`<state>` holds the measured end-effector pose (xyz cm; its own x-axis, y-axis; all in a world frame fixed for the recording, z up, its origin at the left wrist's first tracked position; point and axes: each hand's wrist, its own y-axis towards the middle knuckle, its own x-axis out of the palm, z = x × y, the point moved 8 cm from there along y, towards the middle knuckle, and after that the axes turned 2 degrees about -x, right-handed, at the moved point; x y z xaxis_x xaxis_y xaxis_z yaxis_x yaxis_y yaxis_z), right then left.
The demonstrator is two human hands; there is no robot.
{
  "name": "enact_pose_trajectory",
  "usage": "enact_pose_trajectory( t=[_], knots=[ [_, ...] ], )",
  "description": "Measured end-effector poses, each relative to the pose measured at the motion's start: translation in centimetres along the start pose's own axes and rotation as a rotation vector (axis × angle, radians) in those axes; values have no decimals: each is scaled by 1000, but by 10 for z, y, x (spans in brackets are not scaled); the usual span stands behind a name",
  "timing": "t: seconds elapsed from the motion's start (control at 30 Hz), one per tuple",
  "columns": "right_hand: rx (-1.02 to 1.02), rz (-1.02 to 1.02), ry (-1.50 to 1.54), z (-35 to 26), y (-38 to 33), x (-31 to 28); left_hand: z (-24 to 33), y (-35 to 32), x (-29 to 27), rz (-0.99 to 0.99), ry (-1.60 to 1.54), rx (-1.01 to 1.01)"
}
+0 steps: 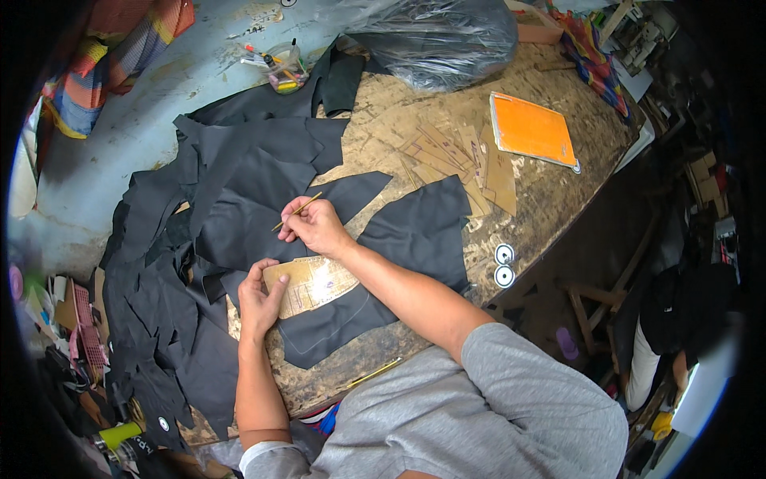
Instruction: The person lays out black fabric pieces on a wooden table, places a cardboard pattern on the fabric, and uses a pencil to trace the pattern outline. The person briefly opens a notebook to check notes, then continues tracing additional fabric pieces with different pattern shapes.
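Observation:
My left hand grips the left end of a stiff tan pattern template, its thumb lying across the face. Marks show on the template, and light glares off its middle. It lies over a black leather-like piece that bears a faint pale outline. Above the template, my right hand pinches a thin gold pen-like stick. The stick's lower tip points left over more black material. A further dark piece lies to the right, under and beside my right forearm.
Several tan templates lie loosely piled near an orange notebook. A large dark plastic bag sits at the far edge, with a cup of pens to its left. Two round markers mark the table's right side.

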<state>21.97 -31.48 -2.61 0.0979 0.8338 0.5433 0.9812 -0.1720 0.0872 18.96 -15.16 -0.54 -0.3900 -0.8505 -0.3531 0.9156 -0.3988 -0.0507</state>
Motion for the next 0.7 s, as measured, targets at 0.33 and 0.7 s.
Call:
enact_pose_trajectory(
  t=[0.33,0.7],
  knots=[
    [6,-11,12,-1,-1,1,7,-1,0,11,49,28],
    [4,-31,-31,1,-1,-1,5,-1,-2,57,126,92]
  ],
)
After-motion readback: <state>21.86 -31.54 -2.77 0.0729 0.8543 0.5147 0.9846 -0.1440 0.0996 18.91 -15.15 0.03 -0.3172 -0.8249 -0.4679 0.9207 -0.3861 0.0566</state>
